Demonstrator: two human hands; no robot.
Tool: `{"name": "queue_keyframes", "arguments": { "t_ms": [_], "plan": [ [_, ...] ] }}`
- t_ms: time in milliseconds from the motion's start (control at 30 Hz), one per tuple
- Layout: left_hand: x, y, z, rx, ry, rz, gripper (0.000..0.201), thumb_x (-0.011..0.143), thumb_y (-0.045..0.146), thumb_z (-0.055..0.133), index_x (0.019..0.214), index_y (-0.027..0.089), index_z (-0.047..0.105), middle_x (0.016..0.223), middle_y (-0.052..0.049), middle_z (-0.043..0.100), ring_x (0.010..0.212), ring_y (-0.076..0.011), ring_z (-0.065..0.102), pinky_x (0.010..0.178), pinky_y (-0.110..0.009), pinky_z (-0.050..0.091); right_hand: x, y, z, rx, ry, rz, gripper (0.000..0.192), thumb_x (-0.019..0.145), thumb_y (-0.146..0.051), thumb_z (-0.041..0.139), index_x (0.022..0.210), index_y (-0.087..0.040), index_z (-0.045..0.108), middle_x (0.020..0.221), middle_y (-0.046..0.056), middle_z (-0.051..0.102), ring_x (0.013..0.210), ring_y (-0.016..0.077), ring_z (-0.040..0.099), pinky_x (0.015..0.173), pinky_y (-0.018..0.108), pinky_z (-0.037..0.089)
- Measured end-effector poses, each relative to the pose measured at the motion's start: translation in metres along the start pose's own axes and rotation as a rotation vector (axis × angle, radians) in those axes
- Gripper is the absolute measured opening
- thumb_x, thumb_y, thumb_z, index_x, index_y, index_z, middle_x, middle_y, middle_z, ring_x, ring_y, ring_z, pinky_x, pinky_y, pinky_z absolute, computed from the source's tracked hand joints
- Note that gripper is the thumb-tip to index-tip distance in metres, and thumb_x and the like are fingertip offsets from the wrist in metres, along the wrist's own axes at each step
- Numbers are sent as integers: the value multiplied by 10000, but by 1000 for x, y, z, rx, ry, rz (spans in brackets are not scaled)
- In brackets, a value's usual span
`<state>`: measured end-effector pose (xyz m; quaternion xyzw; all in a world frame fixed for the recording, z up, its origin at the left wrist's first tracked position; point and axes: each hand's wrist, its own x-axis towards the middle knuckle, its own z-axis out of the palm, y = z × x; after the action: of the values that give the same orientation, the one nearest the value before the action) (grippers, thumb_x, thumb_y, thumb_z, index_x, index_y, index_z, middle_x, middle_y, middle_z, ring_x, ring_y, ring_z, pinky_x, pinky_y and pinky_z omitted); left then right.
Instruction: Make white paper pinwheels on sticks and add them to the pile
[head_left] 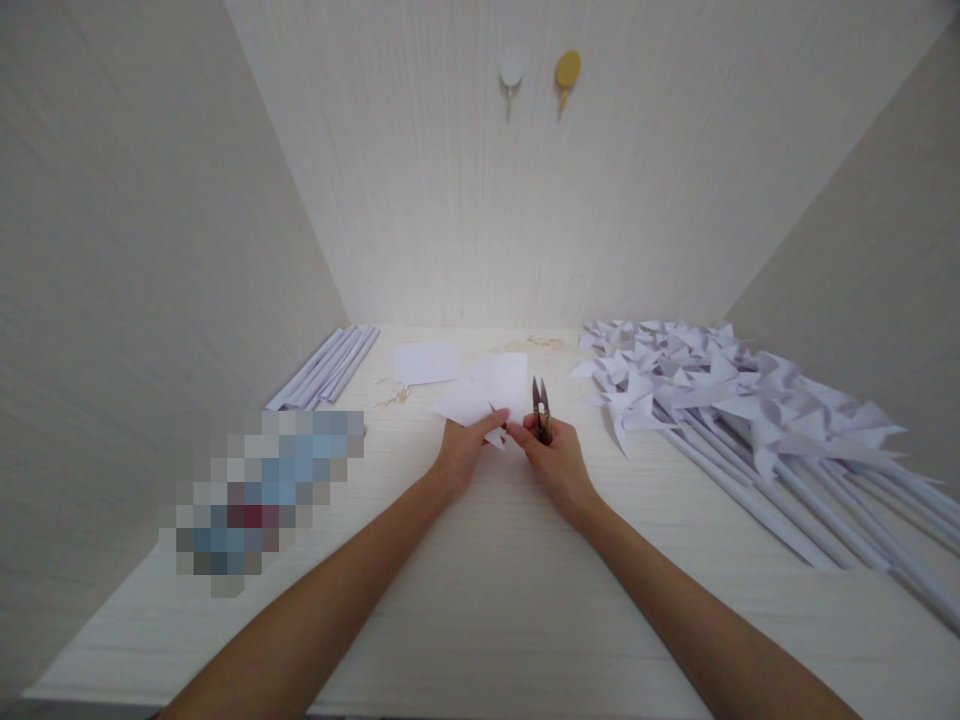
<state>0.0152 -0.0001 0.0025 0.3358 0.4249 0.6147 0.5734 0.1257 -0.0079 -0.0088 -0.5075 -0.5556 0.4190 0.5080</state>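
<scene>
- Pale wood-grain panels enclose the work area on three sides; the table [480, 600] has the same finish, and two small hooks [538, 72], one white and one yellow, hang on the back wall well beyond the hands.
- Head view, hands: the left hand [459, 455] is closed in a pinch on the near corner of a white paper sheet [486, 392], which lies just ahead of both hands on the table. The right hand [556, 462] is closed around small thread snips [541, 408], blades pointing away from the person, right beside the sheet's right edge.
- Head view, left of the hands: a bundle of rolled paper sticks [324, 370] lies against the side wall; a blurred-out patch sits nearer the person. A second loose sheet [425, 362] lies beyond the left hand, with a few thin yellowish bits near it — too small to identify.
- Head view, right of the hands: a large heap of finished paper pinwheels [720, 395] on paper sticks, stems trailing toward the person.
- Progress, as a judgement: many pinwheels appear complete; the held sheet seems to be at the cutting stage, and the unused sticks and spare sheet suggest more remain to be made.
- Containers: none in view — all stock lies loose on the table.
</scene>
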Motion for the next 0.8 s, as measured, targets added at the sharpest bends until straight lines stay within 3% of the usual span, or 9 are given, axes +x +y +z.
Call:
{"name": "queue_keyframes", "arguments": {
  "t_ms": [200, 500, 633, 800],
  "plan": [
    [1, -1, -1, -1, -7, 0, 183, 496, 191, 711, 636, 148, 602, 628, 27, 616, 543, -100, 543, 518, -230, 424, -2, -2, -1, 20, -6, 5, 287, 639, -399, 616, 548, -188, 444, 461, -69, 360, 442, 75, 294, 431, 234, 222],
    [2, -4, -1, 60, -16, 38, 170, 500, 212, 721, 594, 145, 596, 644, 12, 636, 597, -117, 574, 644, -265, 460, 1, 2, 1, 236, -25, 63, 261, 611, -367, 631, 546, -180, 459, 437, -83, 331, 409, 58, 249, 407, 229, 176],
    [6, -6, -3, 61, 25, 69, 187, 516, 248, 714, 616, 150, 591, 694, 2, 643, 638, -126, 583, 610, -254, 460, 1, 1, 1, 296, -76, 65, 277, 676, -436, 546, 600, -173, 500, 432, -96, 265, 389, 57, 219, 388, 223, 156],
    [10, -2, -7, 22, 89, 95, 183, 582, 291, 664, 660, 156, 569, 603, 13, 610, 576, -122, 587, 518, -221, 436, -1, -7, -2, 330, -243, 66, 395, 738, -561, 421, 719, -178, 517, 474, -95, 276, 355, 50, 216, 363, 220, 134]
  ]
}}
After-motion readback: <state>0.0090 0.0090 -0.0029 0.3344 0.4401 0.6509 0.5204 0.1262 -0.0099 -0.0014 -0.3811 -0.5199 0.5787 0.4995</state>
